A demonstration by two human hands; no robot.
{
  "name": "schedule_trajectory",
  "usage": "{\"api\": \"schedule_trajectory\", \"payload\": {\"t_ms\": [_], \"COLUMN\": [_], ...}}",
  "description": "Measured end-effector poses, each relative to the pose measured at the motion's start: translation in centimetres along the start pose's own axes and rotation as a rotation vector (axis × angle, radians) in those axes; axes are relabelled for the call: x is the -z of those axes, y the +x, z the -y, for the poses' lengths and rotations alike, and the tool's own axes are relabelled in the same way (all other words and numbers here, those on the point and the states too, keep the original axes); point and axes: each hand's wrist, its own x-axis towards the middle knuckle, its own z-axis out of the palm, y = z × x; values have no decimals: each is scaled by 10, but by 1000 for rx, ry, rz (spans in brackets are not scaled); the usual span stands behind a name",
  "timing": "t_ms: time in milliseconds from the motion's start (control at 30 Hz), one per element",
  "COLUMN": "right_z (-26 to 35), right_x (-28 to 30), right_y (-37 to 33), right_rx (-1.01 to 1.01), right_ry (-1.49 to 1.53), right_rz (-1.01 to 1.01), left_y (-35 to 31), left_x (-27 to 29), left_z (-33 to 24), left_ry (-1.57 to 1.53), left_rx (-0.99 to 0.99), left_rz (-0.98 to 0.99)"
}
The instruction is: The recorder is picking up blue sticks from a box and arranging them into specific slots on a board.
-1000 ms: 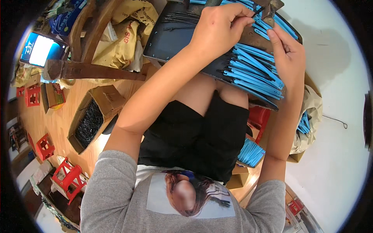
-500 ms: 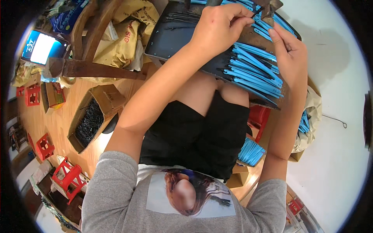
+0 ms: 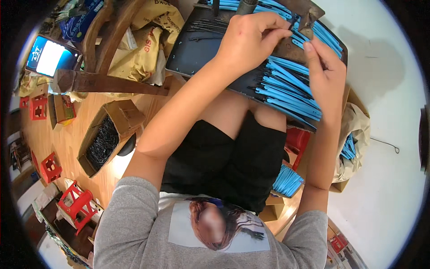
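Note:
My left hand point(image 3: 251, 42) is over the dark tray point(image 3: 204, 51), its thumb and forefinger pinched together. Whatever is between those fingertips is too small to make out. Right of it, my right hand point(image 3: 329, 71) is closed, thumb and forefinger at the lower end of a worn metal fixture point(image 3: 307, 24); what they grip is hidden. Below the hands lies a pile of flat blue strips point(image 3: 286, 89) with holes at their ends, black thin pieces among them. More blue strips point(image 3: 326, 38) lie behind the fixture. Thin black rods point(image 3: 208, 24) rest at the tray's left.
A dark upright post point(image 3: 246, 6) stands at the tray's far edge. A wooden chair point(image 3: 112, 84) with a lit phone point(image 3: 49, 56) is at left. On the floor is a carton of black pieces point(image 3: 104, 141). Blue strips fill a box point(image 3: 288, 181) and a paper-lined carton point(image 3: 354, 154) at right.
My right hand has shifted slightly left and down, its thumb and forefinger closer together. My left hand has dipped a little toward the blue strip by the fixture, still pinched.

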Motion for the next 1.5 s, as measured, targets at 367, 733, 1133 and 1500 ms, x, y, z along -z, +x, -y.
{"api": "schedule_trajectory", "payload": {"t_ms": [367,733,1133,1500], "right_z": [10,-42,-71,-37], "right_x": [2,18,13,17], "right_y": [-16,17,33,13], "right_rx": [119,138,96,93], "right_ry": [-248,-474,-568,-261], "right_rz": [254,135,217,77], "left_y": [-7,-10,-4,11], "left_x": [44,83,83,72], "left_z": [-16,2,14,-7], "left_ry": [216,709,843,635], "left_rx": [62,-61,-255,-182], "left_rz": [350,437,443,248]}}
